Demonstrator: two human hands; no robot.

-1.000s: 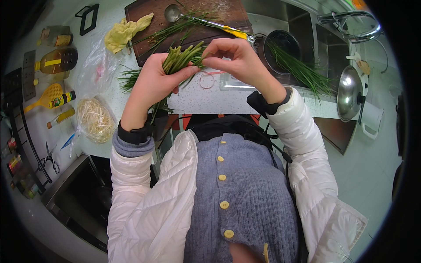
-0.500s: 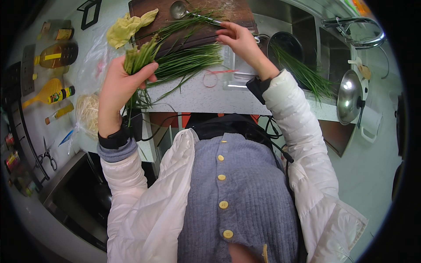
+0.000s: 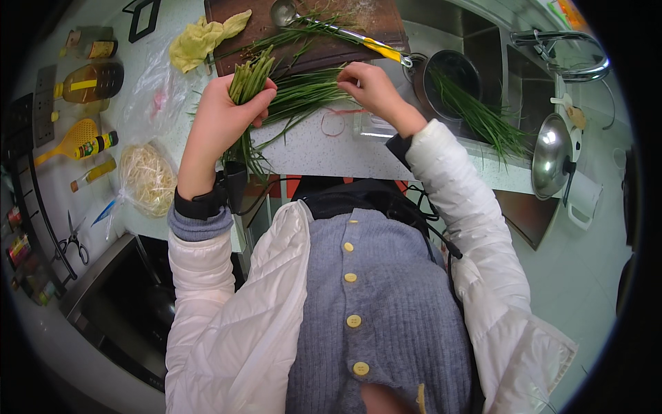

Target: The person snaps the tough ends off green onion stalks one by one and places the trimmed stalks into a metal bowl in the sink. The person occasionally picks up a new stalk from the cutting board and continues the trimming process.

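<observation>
My left hand (image 3: 224, 107) is closed round a bunch of garlic chives (image 3: 251, 77), with the cut stem ends up and the leaves hanging over the counter's front edge. More garlic chives (image 3: 300, 94) lie loose to its right, below the cutting board (image 3: 376, 31). At their right end the fingertips of my right hand (image 3: 376, 90) are pinched together on thin stalks. Between my hands and the board's far edge is a ladle (image 3: 338, 29) with a yellow-banded handle, among scattered stems. A pink tie (image 3: 334, 123) rests on the counter just under the loose chives.
A dark pot (image 3: 453, 79) stands in the sink (image 3: 476, 41), with another bundle of chives (image 3: 476, 114) across its rim. A steel lid (image 3: 549, 155) is at the right. Left are a yellow cloth (image 3: 203, 45), a bag of pale sprouts (image 3: 148, 179), bottles (image 3: 89, 81) and scissors (image 3: 72, 241).
My left hand has moved right with its bunch of chives. My right hand has come down from beside the ladle handle to the end of the loose chives, its fingers now pinched.
</observation>
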